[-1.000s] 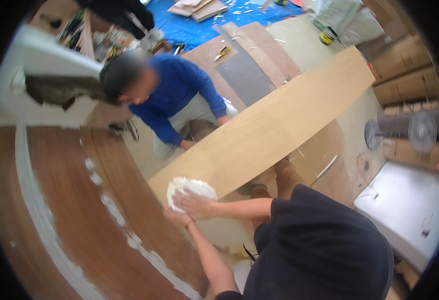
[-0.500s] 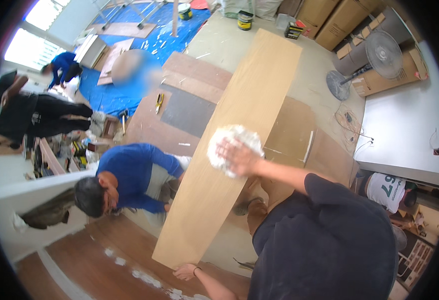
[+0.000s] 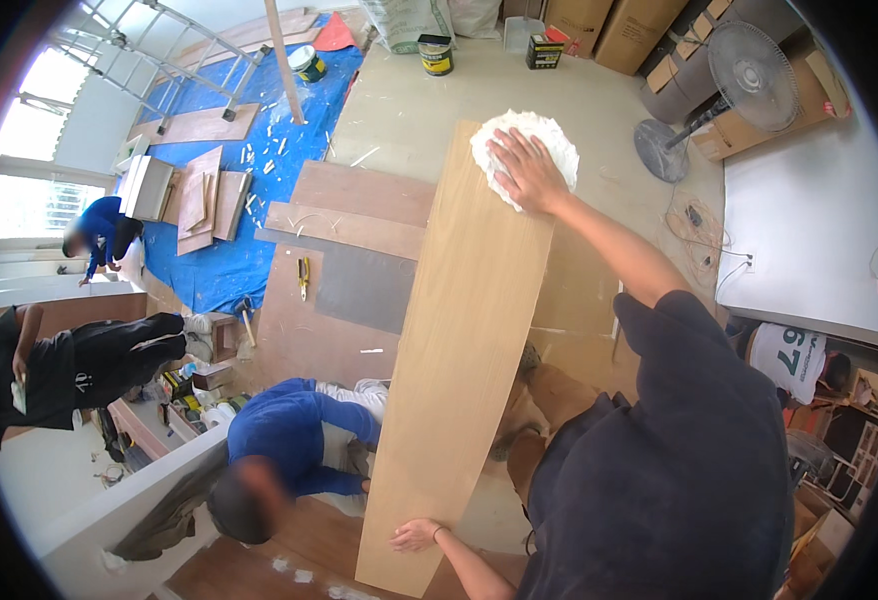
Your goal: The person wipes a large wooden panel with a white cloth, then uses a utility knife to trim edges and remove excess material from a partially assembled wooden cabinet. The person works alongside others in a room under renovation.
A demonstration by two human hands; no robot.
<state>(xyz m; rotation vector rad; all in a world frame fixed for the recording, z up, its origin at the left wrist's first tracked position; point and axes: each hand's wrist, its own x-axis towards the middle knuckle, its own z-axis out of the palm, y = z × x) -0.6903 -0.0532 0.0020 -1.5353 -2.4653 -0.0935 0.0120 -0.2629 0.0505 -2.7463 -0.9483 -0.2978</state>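
A long, pale wooden board point(image 3: 459, 350) stretches from the lower middle up past the centre of the head view. At its far end my right hand point(image 3: 534, 172) presses a bunched white rag point(image 3: 556, 140), fingers spread over it; part of the rag overhangs the board's end. Near the opposite end my left hand point(image 3: 416, 535) lies flat on the wood, fingers extended, holding nothing. What supports the board from below is hidden.
A co-worker in blue point(image 3: 284, 440) crouches beside the board's left edge. Brown sheets point(image 3: 359, 200) and pliers point(image 3: 304, 278) lie on the floor beyond. A standing fan point(image 3: 749, 80) is at the far right, a ladder point(image 3: 189, 60) at the far left.
My right hand has slid the rag from the board's middle to its far end. My left hand has moved from gripping the near edge onto the board's face.
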